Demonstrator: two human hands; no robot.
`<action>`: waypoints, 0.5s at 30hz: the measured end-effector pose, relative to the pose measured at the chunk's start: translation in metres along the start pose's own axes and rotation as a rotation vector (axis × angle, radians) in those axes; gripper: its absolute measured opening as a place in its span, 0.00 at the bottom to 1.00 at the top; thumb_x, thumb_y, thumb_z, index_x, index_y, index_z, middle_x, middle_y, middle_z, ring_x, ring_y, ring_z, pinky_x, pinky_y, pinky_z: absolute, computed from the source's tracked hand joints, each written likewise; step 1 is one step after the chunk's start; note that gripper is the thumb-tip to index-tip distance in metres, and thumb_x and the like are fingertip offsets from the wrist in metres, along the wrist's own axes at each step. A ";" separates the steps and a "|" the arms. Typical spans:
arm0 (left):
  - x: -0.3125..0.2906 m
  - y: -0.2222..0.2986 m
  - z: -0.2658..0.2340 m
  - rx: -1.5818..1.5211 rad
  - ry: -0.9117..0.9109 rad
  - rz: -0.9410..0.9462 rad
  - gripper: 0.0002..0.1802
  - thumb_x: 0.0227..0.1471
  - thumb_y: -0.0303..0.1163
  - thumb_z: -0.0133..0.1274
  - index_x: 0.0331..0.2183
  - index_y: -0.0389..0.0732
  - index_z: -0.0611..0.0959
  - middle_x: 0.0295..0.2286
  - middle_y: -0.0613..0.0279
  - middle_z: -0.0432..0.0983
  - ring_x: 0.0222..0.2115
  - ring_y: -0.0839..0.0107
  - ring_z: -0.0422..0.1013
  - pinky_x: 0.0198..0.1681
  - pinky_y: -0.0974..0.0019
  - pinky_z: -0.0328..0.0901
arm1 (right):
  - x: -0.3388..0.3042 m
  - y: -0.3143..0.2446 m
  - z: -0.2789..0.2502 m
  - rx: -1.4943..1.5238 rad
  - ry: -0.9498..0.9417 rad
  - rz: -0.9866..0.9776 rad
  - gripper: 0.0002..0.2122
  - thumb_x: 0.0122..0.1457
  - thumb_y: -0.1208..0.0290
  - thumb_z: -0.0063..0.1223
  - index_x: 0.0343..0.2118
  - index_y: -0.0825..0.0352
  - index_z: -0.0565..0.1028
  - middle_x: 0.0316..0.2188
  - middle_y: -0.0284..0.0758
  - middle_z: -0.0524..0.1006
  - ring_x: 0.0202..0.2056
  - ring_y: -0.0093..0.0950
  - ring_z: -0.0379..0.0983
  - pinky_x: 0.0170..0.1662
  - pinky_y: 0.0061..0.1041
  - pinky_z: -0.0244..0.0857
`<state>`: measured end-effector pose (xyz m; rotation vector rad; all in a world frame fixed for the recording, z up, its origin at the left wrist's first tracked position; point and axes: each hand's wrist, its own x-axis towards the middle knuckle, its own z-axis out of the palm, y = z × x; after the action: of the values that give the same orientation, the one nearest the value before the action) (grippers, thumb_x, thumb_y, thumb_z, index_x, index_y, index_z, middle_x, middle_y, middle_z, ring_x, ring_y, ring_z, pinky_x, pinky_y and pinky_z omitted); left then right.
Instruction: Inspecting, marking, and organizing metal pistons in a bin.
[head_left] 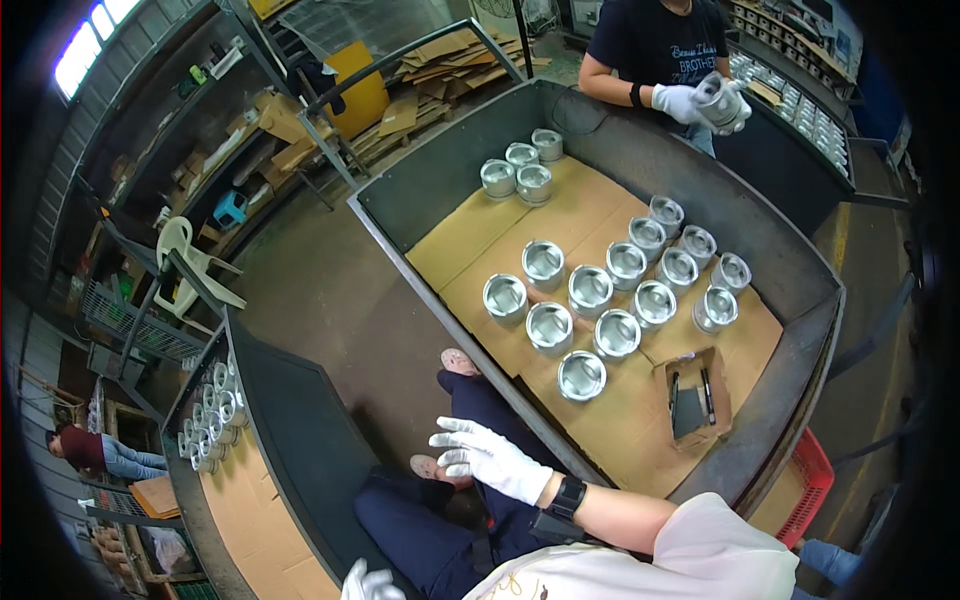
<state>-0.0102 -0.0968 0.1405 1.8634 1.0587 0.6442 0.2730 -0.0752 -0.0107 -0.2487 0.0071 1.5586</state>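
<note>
My right hand [490, 460], in a white glove with a black watch at the wrist, is held above my lap near the bin's close wall. Its fingers are stretched out and nothing is in them. At the lower edge only part of my gloved left hand [371, 582] shows, fingers apart, with no object visible in it. Several silvery metal pistons [582, 376] stand on cardboard inside the grey metal bin [470, 345], apart from my right hand. A small cardboard box [722, 428] there holds pens and a dark flat piece.
Across the bin a person in white gloves holds a piston [716, 103]. More pistons [212, 420] stand on a cardboard-lined cart [290, 400] at my left. A red basket [810, 485] is beyond the bin's right end. A pale plastic chair [178, 240] stands far left.
</note>
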 end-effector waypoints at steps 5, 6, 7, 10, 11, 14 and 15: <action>0.161 -0.160 0.100 -1.346 -0.171 -1.110 0.10 0.61 0.29 0.39 0.32 0.36 0.74 0.30 0.61 0.73 0.37 0.73 0.69 0.39 0.77 0.65 | 0.003 -0.008 -0.019 0.164 -0.122 -0.061 0.20 0.64 0.67 0.43 0.58 0.64 0.60 0.51 0.43 0.69 0.46 0.36 0.71 0.49 0.33 0.67; 0.172 -0.201 0.123 -1.196 -0.209 -0.971 0.09 0.60 0.30 0.41 0.33 0.36 0.74 0.31 0.58 0.73 0.37 0.70 0.69 0.40 0.74 0.66 | 0.003 -0.006 -0.017 0.215 -0.109 -0.061 0.20 0.65 0.67 0.41 0.59 0.64 0.60 0.52 0.43 0.69 0.46 0.36 0.71 0.50 0.34 0.66; 0.186 -0.223 0.146 -0.998 -0.150 -1.085 0.08 0.58 0.31 0.44 0.36 0.38 0.75 0.32 0.60 0.75 0.33 0.68 0.71 0.38 0.71 0.68 | 0.001 -0.009 -0.009 0.243 -0.124 -0.060 0.19 0.66 0.68 0.36 0.60 0.63 0.59 0.51 0.40 0.71 0.46 0.35 0.70 0.51 0.33 0.65; 0.200 -0.287 0.191 0.236 -0.451 0.050 0.12 0.51 0.36 0.47 0.32 0.39 0.80 0.29 0.51 0.79 0.28 0.57 0.76 0.33 0.56 0.70 | -0.005 -0.025 0.034 0.367 -0.215 -0.070 0.19 0.66 0.67 0.36 0.59 0.63 0.60 0.51 0.40 0.70 0.45 0.34 0.71 0.52 0.33 0.64; 0.204 -0.283 0.199 0.467 -0.560 0.196 0.13 0.51 0.37 0.47 0.31 0.38 0.80 0.28 0.48 0.79 0.29 0.54 0.76 0.34 0.55 0.70 | -0.003 -0.034 0.036 0.350 -0.247 -0.119 0.19 0.66 0.68 0.36 0.59 0.64 0.61 0.52 0.40 0.70 0.45 0.33 0.71 0.50 0.32 0.66; 0.195 -0.323 0.213 0.590 -0.645 0.072 0.16 0.51 0.38 0.49 0.34 0.36 0.81 0.25 0.46 0.78 0.25 0.49 0.75 0.33 0.54 0.71 | 0.000 -0.056 0.061 0.284 -0.250 -0.183 0.19 0.67 0.67 0.37 0.59 0.65 0.60 0.52 0.40 0.70 0.45 0.32 0.71 0.49 0.30 0.67; 0.186 -0.259 0.230 0.273 -0.738 -0.355 0.17 0.52 0.39 0.49 0.37 0.34 0.80 0.27 0.49 0.79 0.26 0.56 0.76 0.32 0.57 0.71 | -0.015 -0.074 0.059 0.205 -0.057 -0.301 0.21 0.65 0.69 0.41 0.60 0.65 0.60 0.49 0.37 0.71 0.41 0.29 0.71 0.44 0.26 0.68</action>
<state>0.1512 0.0308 -0.1947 1.8368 0.9539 -0.3975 0.3367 -0.0804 0.0603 -0.0400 0.0807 1.2539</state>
